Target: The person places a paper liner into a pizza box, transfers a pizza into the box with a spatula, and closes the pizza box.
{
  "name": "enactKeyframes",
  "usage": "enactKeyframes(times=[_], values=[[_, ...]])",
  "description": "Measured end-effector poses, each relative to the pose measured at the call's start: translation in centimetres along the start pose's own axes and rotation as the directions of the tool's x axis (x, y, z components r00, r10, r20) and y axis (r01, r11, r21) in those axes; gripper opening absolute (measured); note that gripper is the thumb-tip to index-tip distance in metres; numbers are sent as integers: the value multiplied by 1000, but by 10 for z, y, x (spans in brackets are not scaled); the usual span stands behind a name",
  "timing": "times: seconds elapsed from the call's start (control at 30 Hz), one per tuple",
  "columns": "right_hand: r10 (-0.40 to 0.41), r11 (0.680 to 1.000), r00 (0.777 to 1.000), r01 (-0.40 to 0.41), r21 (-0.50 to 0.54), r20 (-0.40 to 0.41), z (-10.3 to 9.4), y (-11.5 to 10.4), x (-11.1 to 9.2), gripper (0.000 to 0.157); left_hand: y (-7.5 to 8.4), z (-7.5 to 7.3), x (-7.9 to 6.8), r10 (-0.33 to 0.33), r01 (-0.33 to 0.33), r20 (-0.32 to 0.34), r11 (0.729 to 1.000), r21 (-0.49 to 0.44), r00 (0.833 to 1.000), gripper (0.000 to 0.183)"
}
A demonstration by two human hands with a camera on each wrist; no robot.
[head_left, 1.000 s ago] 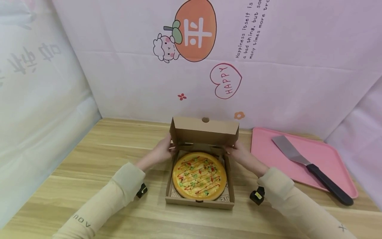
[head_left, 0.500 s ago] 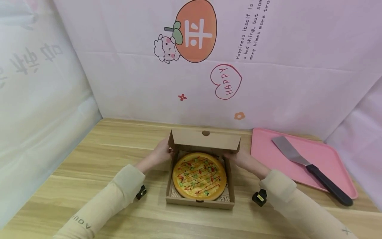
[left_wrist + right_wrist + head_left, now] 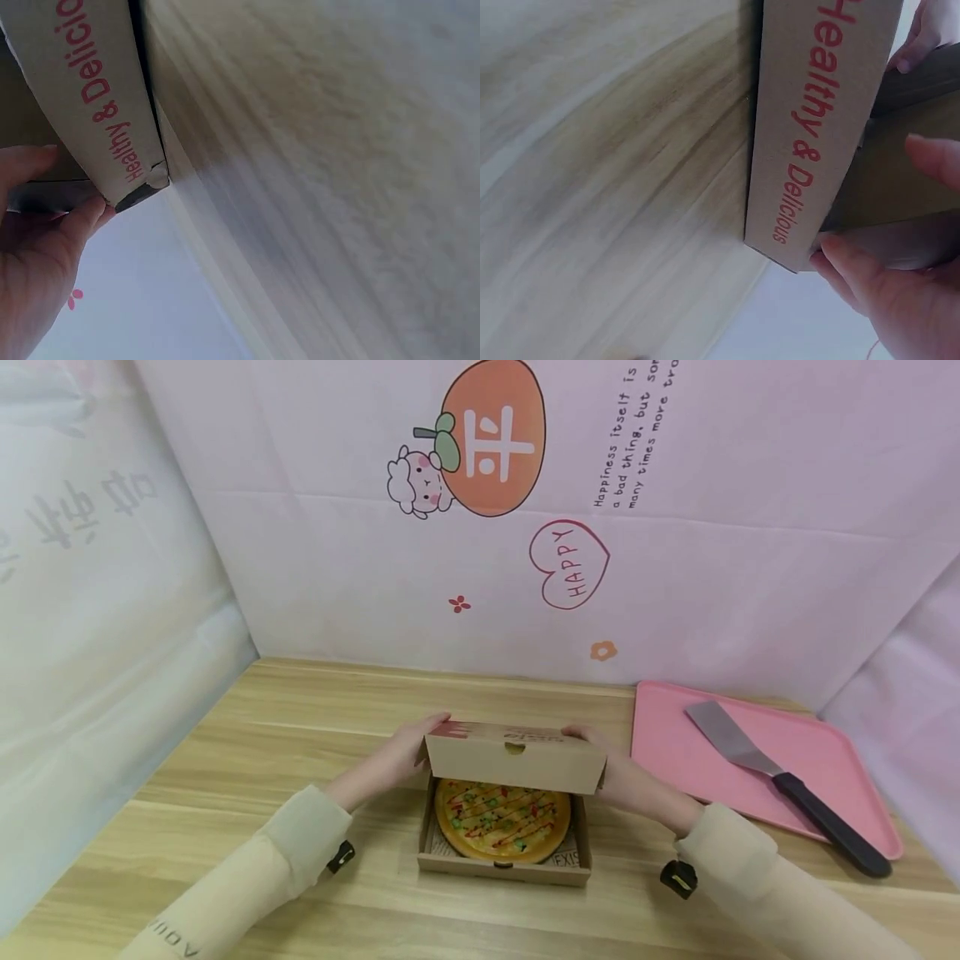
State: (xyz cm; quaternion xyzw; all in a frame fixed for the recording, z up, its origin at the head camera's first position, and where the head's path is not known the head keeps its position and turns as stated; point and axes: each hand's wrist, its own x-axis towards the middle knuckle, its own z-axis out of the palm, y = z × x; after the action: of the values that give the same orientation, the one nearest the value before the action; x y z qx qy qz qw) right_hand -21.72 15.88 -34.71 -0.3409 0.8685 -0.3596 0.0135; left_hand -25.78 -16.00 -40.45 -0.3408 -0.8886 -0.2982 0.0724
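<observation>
A small cardboard pizza box [image 3: 480, 866] sits on the wooden table, its lid [image 3: 517, 768] tilted partway down. Inside, a round pizza [image 3: 502, 831] with red sauce stripes and green bits lies on printed paper; the lid hides its far part. My left hand [image 3: 390, 766] holds the lid's left side, and my right hand [image 3: 633, 785] holds its right side. Both wrist views show red lettering on the box's side walls [image 3: 97, 90] [image 3: 817, 135], with fingers and thumb at the lid's corners. Some fingertips are hidden behind the cardboard.
To the right lies a pink tray [image 3: 667, 735]. A spatula [image 3: 787, 787] with a metal blade and black handle rests across it, the handle reaching over the tray's near edge. A printed cloth [image 3: 337, 585] hangs behind the table.
The lid has swung forward and down from nearly upright, so it covers the far part of the pizza. Both hands have moved with it, and its printed top now shows.
</observation>
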Motion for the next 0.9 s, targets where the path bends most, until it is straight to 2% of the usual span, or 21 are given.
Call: enactKeyframes(times=[0.07, 0.1, 0.17, 0.27, 0.53, 0.73, 0.8, 0.9], values=[[14, 1000, 1000, -14, -8, 18, -1, -3, -4, 65, 2, -1, -2, 3, -2, 23, 1000, -30, 1000, 51], [17, 1000, 1000, -16, -19, 26, -2, -4, -5, 67, 33, -18, -5, -30, 31, 39, 999, -29, 999, 54], [12, 999, 999, -10, -39, 45, -2, -5, -8, 71, 36, -20, -7, -91, 97, 84, 993, -72, 992, 63], [7, 999, 998, -4, -54, 64, -3, -8, -12, 78, 41, -22, -11, -144, 153, 118, 986, -71, 983, 74], [69, 994, 988, -79, 73, 140, -5, -21, -18, 96, 57, -31, -23, -122, 136, 146, 987, -87, 982, 85], [58, 998, 987, -61, 20, 147, -10, -28, -23, 98, 65, -37, -27, -75, 111, 196, 977, -182, 978, 107], [44, 999, 988, -47, 16, 147, -12, -29, -25, 95, 67, -40, -29, -87, 126, 223, 978, -165, 971, 115], [41, 999, 989, -44, 16, 145, -14, -30, -28, 87, 71, -45, -32, -125, 167, 280, 977, -131, 952, 121]])
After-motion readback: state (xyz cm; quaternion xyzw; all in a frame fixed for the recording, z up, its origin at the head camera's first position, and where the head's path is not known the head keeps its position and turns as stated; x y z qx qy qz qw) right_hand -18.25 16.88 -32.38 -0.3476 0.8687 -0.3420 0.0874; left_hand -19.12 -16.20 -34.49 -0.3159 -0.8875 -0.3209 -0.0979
